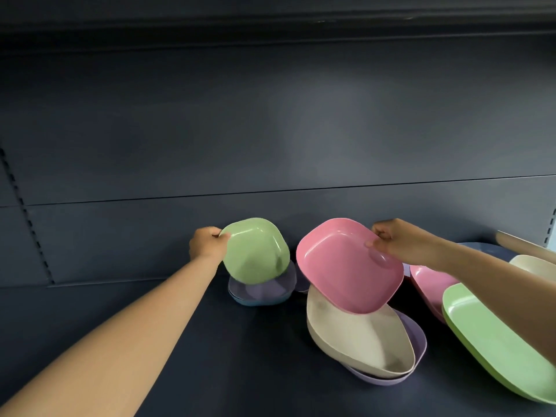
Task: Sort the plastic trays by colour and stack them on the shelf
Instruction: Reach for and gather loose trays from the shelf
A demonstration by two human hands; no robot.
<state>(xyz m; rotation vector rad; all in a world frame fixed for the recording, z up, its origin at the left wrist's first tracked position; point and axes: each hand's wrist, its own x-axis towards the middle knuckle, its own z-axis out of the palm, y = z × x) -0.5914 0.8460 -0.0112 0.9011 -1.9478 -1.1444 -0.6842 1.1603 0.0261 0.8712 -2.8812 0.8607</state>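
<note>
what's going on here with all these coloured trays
A person is sorting plastic trays on a dark shelf. The left hand grips a small green tray above a purple tray. The right hand holds a pink tray, tilted, over a cream tray. Another pink tray and a large green tray wait at right.

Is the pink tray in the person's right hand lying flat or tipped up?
Tipped up. The right hand pinches the pink tray by its far rim, its hollow facing the camera, above the cream tray.
</note>
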